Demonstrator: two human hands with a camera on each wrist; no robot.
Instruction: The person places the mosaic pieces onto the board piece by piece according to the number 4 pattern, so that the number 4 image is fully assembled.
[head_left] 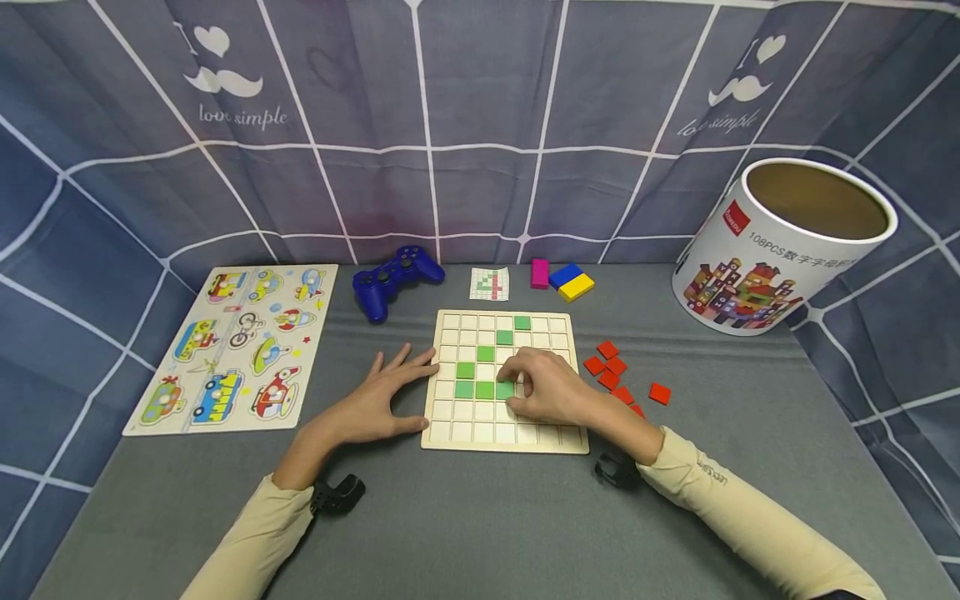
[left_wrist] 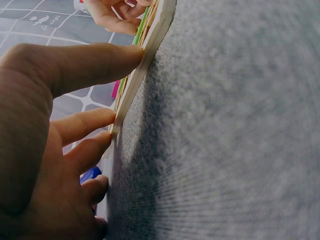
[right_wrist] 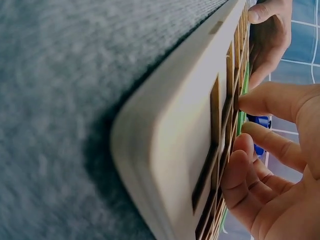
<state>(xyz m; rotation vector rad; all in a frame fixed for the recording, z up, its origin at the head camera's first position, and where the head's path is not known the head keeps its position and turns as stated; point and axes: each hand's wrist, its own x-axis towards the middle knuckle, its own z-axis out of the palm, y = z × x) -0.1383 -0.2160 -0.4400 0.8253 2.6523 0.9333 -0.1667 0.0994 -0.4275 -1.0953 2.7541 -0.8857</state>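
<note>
A pale wooden grid board lies flat on the grey table. Several green square tiles sit in its cells, one of them a tile near the middle. My right hand is over the board's right half. Its thumb and index finger pinch a green tile at a cell; in the right wrist view, green shows between the two fingertips. My left hand is spread at the board's left edge, and in the left wrist view its thumb and fingertips touch the board's side.
Several red square tiles lie right of the board. Behind it are a small printed pattern card, a blue game controller, a magenta block and blue and yellow blocks. A vehicle puzzle board is left, a large tub right.
</note>
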